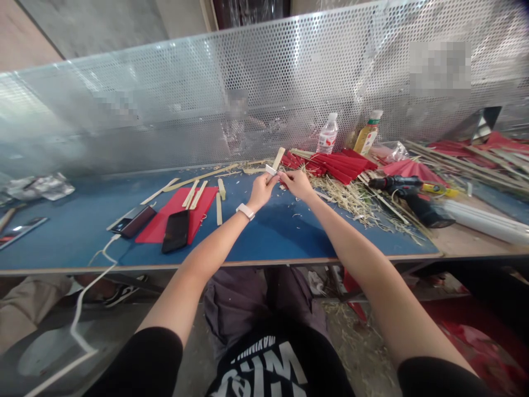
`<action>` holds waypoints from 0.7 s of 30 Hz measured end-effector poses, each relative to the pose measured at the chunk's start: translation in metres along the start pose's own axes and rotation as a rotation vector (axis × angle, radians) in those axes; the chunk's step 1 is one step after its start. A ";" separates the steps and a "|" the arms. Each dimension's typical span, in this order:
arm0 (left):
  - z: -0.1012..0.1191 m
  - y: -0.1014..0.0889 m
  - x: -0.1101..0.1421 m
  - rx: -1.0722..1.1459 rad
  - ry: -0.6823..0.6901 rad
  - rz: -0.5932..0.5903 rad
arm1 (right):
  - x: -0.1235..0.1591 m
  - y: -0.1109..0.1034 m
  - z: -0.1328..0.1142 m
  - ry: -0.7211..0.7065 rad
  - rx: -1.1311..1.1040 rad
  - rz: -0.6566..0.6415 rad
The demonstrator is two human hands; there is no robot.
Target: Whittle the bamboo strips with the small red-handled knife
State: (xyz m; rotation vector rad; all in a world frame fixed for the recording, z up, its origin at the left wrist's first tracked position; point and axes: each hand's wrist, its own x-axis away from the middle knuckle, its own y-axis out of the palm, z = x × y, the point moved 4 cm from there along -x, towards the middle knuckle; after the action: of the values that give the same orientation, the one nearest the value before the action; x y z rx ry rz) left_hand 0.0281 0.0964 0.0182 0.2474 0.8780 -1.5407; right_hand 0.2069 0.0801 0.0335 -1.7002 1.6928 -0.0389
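Grips a pale wooden strip (279,158) in the closed fingers of the left hand (261,190), above the blue bench (289,240), with the upper end tilted away to the right. Holds the right hand (298,183) just beside, fingers bent together near a small white piece (270,170) lying across the strip; cannot tell whether clasped on it.

Beyond, near the perforated screen (256,66), two capped bottles: a clear bottle (328,134) with a red-marked label, fill level too unclear to read, and a second bottle (367,134) with yellow liquid inside. In front of both, red pleated pieces (343,166) and a heap of shavings (351,201).

To the left, a red sheet (159,223) bearing more strips (199,194) and, overlapping the edge, a black phone (176,230).
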 end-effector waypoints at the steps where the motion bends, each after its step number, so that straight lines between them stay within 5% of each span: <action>1: 0.001 0.000 0.000 0.003 -0.003 0.009 | 0.000 0.002 0.000 0.014 -0.010 0.014; 21: 0.016 0.000 0.007 -0.008 -0.060 0.139 | 0.010 0.029 -0.003 0.104 -0.238 0.188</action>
State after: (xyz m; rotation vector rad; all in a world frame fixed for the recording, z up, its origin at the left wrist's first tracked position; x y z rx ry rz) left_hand 0.0325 0.0807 0.0247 0.2499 0.8026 -1.4087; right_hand 0.1820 0.0736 0.0161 -1.7246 1.9942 0.1715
